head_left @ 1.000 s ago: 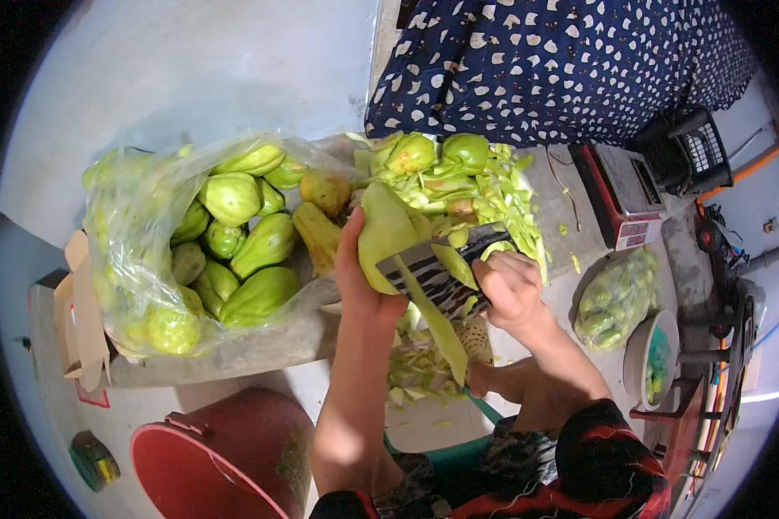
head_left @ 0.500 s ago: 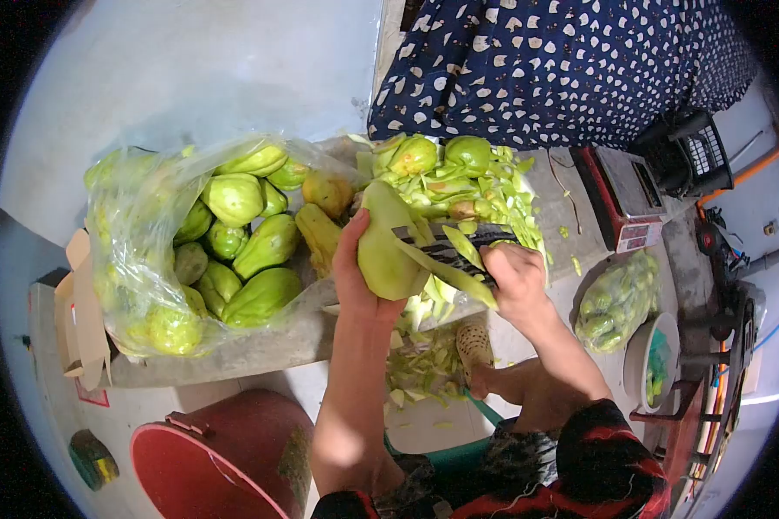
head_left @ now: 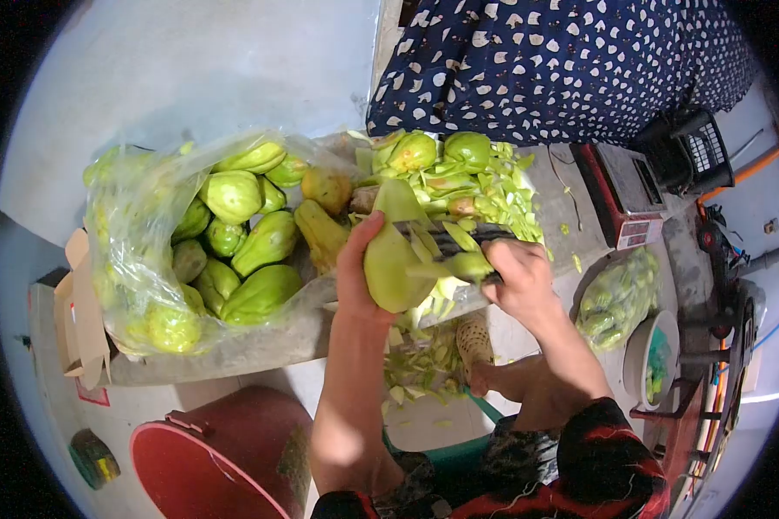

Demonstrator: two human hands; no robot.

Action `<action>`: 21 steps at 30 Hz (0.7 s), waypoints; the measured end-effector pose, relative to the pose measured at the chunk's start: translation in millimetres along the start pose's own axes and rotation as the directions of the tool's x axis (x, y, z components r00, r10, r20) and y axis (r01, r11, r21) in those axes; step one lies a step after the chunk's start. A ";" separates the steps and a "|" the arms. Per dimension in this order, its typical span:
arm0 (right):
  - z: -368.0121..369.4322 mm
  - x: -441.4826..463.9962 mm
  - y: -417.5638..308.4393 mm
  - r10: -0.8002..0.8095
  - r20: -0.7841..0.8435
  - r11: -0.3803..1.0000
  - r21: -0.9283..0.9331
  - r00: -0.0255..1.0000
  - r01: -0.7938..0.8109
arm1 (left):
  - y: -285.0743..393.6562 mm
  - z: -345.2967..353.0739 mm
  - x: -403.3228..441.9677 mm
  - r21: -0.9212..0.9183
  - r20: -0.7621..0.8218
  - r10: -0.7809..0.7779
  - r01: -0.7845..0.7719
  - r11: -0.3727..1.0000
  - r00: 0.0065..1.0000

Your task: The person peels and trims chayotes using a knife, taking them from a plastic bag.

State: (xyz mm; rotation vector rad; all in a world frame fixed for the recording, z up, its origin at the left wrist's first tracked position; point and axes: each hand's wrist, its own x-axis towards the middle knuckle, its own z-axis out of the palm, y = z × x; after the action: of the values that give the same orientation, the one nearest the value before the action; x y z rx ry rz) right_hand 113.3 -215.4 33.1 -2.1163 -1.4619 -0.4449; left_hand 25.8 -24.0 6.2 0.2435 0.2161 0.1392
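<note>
My left hand (head_left: 361,268) is wrapped round a peeled, pale green papaya (head_left: 394,275), held tilted above the front edge of the bench. In my right hand (head_left: 519,275) is a peeling knife (head_left: 441,240) with a dark, broad blade, which lies against the papaya's right side. A strip of peel (head_left: 467,264) hangs at the blade, near my right fingers. The knife's handle is mostly hidden by my fist. Just behind the hands, a heap of peelings (head_left: 506,195) covers the bench, with two green papayas (head_left: 467,152) on it.
Left on the bench (head_left: 216,362), a clear plastic bag (head_left: 134,251) holds several unpeeled papayas (head_left: 264,294). A red scale (head_left: 619,195) stands right, near a filled bag (head_left: 619,298) and a white bucket (head_left: 652,359). Below are a red bucket (head_left: 225,450) and fallen peelings (head_left: 420,372).
The peel strip, long across the blade earlier, is now bunched near my right fingers. The papaya has turned slightly in my left hand, and my right hand has shifted slightly.
</note>
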 end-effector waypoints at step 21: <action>10.4 -7.4 8.1 0.025 -0.143 1.000 0.002 0.989 -0.025 | -1.4 -6.7 5.4 -0.227 0.088 0.040 -0.019 0.974 0.995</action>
State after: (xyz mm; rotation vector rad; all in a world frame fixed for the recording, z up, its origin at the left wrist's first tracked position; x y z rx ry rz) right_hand 117.9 -217.2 18.7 -2.0556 -1.3528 -0.5743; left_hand 29.6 -23.0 -1.6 0.0266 0.1032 0.1803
